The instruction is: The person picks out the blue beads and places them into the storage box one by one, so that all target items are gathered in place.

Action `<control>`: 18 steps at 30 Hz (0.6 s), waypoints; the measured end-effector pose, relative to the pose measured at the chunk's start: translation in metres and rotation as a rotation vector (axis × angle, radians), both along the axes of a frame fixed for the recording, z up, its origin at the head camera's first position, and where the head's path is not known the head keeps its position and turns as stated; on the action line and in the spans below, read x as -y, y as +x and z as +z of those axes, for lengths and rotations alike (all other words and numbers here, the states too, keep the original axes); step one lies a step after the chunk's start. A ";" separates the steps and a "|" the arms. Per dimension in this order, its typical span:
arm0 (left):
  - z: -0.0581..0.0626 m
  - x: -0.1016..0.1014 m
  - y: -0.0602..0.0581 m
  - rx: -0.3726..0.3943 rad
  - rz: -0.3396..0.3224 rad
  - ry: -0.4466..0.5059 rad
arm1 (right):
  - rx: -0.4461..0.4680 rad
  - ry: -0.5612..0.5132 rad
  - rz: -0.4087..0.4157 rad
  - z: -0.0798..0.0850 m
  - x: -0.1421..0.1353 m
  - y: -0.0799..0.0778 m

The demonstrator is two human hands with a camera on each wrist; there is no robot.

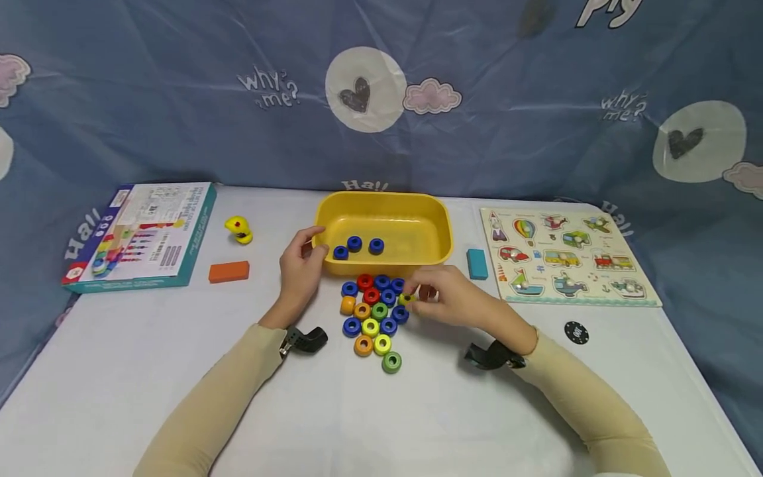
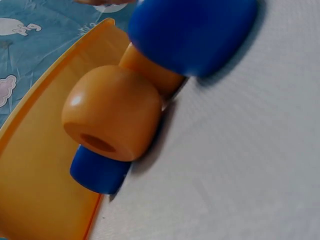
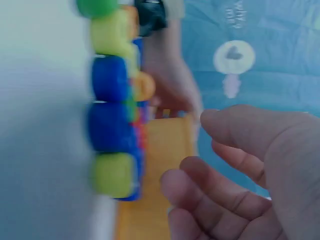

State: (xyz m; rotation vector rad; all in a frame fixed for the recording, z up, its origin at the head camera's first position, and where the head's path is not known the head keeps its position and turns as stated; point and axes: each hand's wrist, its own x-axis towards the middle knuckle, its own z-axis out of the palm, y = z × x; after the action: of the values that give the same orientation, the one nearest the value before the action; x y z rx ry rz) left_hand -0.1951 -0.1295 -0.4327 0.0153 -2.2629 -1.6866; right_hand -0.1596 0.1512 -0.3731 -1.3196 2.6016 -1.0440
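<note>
A yellow plastic tub [image 1: 384,266] holds three blue beads [image 1: 376,246] near its front left. My left hand [image 1: 301,268] grips the tub's left end, fingers at the rim and thumb by the front corner. In front of the tub lies a cluster of round beads with holes: blue [image 1: 352,326], red [image 1: 365,283], orange [image 1: 363,345], yellow [image 1: 382,344] and green [image 1: 391,362]. My right hand [image 1: 450,296] is at the cluster's right side, close to a yellow bead [image 3: 114,175]. In the right wrist view its thumb and fingers are apart, with nothing between them.
On the left are a toy box [image 1: 146,235], a small yellow duck-like toy [image 1: 239,228] and an orange block [image 1: 229,271]. Right of the tub are a blue block [image 1: 477,264], a picture puzzle board [image 1: 572,255] and a black round chip [image 1: 576,332]. A blue printed cloth [image 1: 238,146] hangs behind.
</note>
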 end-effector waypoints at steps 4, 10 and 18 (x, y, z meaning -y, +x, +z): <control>0.000 0.001 0.001 0.014 -0.004 -0.001 | 0.047 0.071 0.031 -0.012 0.005 0.004; -0.002 0.002 0.000 0.017 -0.010 0.016 | 0.032 0.201 0.069 -0.021 0.014 0.007; 0.000 0.002 0.000 0.028 -0.009 0.025 | 0.020 0.232 0.037 -0.023 0.016 0.008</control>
State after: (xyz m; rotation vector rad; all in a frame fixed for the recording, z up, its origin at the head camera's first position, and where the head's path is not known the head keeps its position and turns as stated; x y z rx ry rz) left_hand -0.1955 -0.1314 -0.4330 0.0345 -2.2652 -1.7289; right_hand -0.1518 0.1353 -0.3960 -1.2900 2.5779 -0.7192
